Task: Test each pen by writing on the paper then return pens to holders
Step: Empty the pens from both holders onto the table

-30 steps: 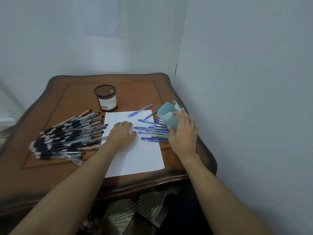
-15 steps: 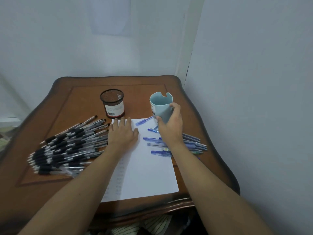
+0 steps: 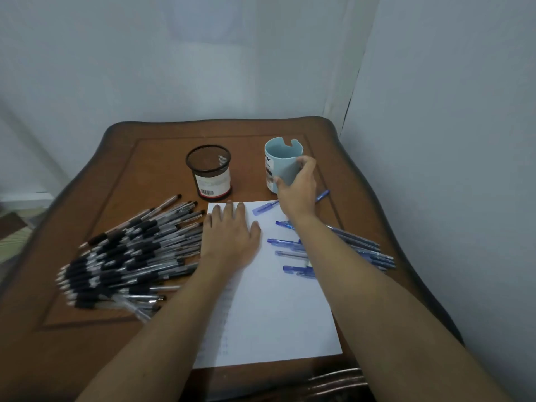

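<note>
The black pens (image 3: 130,256) lie heaped on the left of the table (image 3: 145,169), their long axes running 8 to 2 o'clock; they have black grips and clear barrels. At 12 o'clock from the left hand (image 3: 229,239) the mesh holder (image 3: 210,172) stands upright, black with a white barcode label. The left hand lies flat on the top left corner of the paper (image 3: 275,300), fingers straight toward 12 o'clock, gripping nothing. The white sheet runs 12 to 6 o'clock, with faint marks down its left side.

The blue holder (image 3: 280,163) stands upright beyond the sheet's top right corner. The right hand (image 3: 298,192) grasps its right side with curled fingers. Under that wrist a lone pen (image 3: 264,207) points 8 to 2 o'clock. The blue pens (image 3: 362,250) cross the sheet's right edge, caps toward 10 o'clock.

Bare wood lies behind both holders. The wall (image 3: 449,140) stands close beside the table's right edge.
</note>
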Tool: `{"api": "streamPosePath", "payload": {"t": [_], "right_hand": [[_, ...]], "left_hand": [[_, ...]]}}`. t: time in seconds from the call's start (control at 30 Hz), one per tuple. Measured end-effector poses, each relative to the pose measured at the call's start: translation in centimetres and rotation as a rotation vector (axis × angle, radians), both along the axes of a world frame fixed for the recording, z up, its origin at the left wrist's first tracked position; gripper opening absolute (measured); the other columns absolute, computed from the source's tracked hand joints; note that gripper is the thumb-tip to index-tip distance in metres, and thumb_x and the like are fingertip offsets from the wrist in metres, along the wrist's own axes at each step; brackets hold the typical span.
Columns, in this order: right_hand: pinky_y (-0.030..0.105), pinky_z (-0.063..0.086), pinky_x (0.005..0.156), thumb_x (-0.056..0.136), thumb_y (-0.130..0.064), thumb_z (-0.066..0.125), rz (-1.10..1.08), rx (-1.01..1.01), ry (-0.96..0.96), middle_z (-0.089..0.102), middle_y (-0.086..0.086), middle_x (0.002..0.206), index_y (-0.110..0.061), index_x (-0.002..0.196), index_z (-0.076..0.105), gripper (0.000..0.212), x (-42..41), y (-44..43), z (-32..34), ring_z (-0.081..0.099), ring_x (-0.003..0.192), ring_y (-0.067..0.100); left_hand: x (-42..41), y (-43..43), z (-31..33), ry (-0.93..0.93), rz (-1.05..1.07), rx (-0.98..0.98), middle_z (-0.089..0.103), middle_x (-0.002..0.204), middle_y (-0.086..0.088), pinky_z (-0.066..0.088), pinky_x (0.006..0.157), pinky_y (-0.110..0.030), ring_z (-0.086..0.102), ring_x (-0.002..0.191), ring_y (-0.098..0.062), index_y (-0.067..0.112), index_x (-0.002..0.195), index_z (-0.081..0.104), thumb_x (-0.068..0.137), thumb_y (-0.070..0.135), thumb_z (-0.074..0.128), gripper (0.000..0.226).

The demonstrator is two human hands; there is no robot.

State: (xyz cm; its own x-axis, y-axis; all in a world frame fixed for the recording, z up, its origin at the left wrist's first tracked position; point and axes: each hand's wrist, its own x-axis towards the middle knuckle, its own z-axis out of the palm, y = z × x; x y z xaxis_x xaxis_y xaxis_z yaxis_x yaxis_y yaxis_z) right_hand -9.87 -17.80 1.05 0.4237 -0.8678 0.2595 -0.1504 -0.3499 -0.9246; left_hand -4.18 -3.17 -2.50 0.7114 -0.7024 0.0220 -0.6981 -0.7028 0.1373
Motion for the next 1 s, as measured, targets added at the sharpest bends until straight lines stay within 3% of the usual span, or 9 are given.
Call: {"api": "streamPosePath", "payload": {"t": [0.23, 0.47, 0.57, 0.67, 0.73, 0.83, 0.93, 1.0], "right_hand": [[0.025, 0.048, 0.098, 0.084, -0.004, 0.076, -0.050, 0.028, 0.048, 0.051, 0.009, 0.141, -0.014, 0.133, 0.037, 0.064, -0.8, -0.4, 0.2, 0.051, 0.129, 0.021], [0.027, 0.054, 0.095, 0.081, -0.009, 0.079, -0.077, 0.057, 0.084, 0.050, 0.007, 0.137, -0.019, 0.132, 0.033, 0.069, -2.6, 0.1, 0.4, 0.056, 0.119, 0.018], [0.033, 0.047, 0.099, 0.081, -0.018, 0.073, -0.189, -0.200, 0.242, 0.056, 0.004, 0.128, -0.017, 0.124, 0.047, 0.050, -4.1, 1.3, 0.3, 0.052, 0.115, 0.018], [0.037, 0.032, 0.102, 0.086, -0.023, 0.064, 0.078, -0.415, 0.425, 0.061, -0.001, 0.124, -0.021, 0.119, 0.056, 0.034, -6.2, 2.7, 0.3, 0.052, 0.118, 0.019], [0.043, 0.024, 0.113, 0.088, -0.045, 0.058, 0.282, -0.504, 0.610, 0.054, -0.004, 0.139, -0.028, 0.131, 0.052, 0.046, -7.6, 3.1, 0.1, 0.044, 0.133, 0.020], [0.056, 0.006, 0.121, 0.079, -0.082, 0.035, 0.471, -0.585, 0.882, 0.024, -0.005, 0.163, -0.036, 0.152, 0.026, 0.087, -9.2, 2.6, -0.4, 0.016, 0.151, 0.024], [0.061, -0.007, 0.118, 0.067, -0.096, 0.035, 0.595, -0.602, 1.071, -0.007, -0.003, 0.168, -0.037, 0.157, -0.002, 0.114, -10.1, 2.0, -1.2, -0.008, 0.154, 0.025], [0.062, -0.010, 0.117, 0.065, -0.098, 0.036, 0.611, -0.630, 1.103, -0.016, -0.002, 0.166, -0.039, 0.156, -0.011, 0.118, -10.3, 1.9, -1.6, -0.015, 0.153, 0.026]], "left_hand": [[-0.1, 0.0, -0.1, -0.002, -0.001, -0.002, 0.029, 0.161, -0.012, 0.021, 0.120, -0.052, 0.023, 0.148, -0.036, 0.014, 0.153, 0.030, 0.100, 0.052, 0.027, 0.065], [-0.2, 0.1, 0.2, 0.016, -0.008, 0.014, 0.025, 0.163, -0.012, 0.019, 0.122, -0.052, 0.020, 0.149, -0.036, 0.015, 0.154, 0.027, 0.101, 0.053, 0.025, 0.065], [-0.2, 0.1, 0.4, 0.028, -0.010, 0.026, 0.023, 0.164, -0.012, 0.017, 0.122, -0.052, 0.018, 0.150, -0.036, 0.015, 0.155, 0.024, 0.102, 0.052, 0.024, 0.065], [-0.2, 0.2, 0.5, 0.025, -0.023, 0.035, 0.021, 0.165, -0.013, 0.016, 0.122, -0.052, 0.017, 0.150, -0.037, 0.014, 0.157, 0.023, 0.105, 0.044, 0.022, 0.060], [-0.2, 0.3, 0.6, 0.027, -0.030, 0.040, 0.021, 0.165, -0.013, 0.015, 0.122, -0.052, 0.017, 0.151, -0.038, 0.013, 0.157, 0.021, 0.106, 0.038, 0.019, 0.057], [-0.1, 0.4, 0.5, 0.028, -0.033, 0.042, 0.021, 0.165, -0.013, 0.015, 0.122, -0.051, 0.017, 0.151, -0.038, 0.014, 0.158, 0.021, 0.107, 0.036, 0.020, 0.056], [0.0, 0.4, 0.4, 0.018, -0.029, 0.043, 0.022, 0.164, -0.013, 0.016, 0.121, -0.051, 0.019, 0.150, -0.038, 0.014, 0.157, 0.023, 0.106, 0.036, 0.021, 0.056], [0.0, 0.4, 0.4, 0.030, -0.027, 0.047, 0.022, 0.165, -0.012, 0.015, 0.122, -0.051, 0.018, 0.150, -0.038, 0.014, 0.157, 0.022, 0.106, 0.036, 0.021, 0.056]]}}
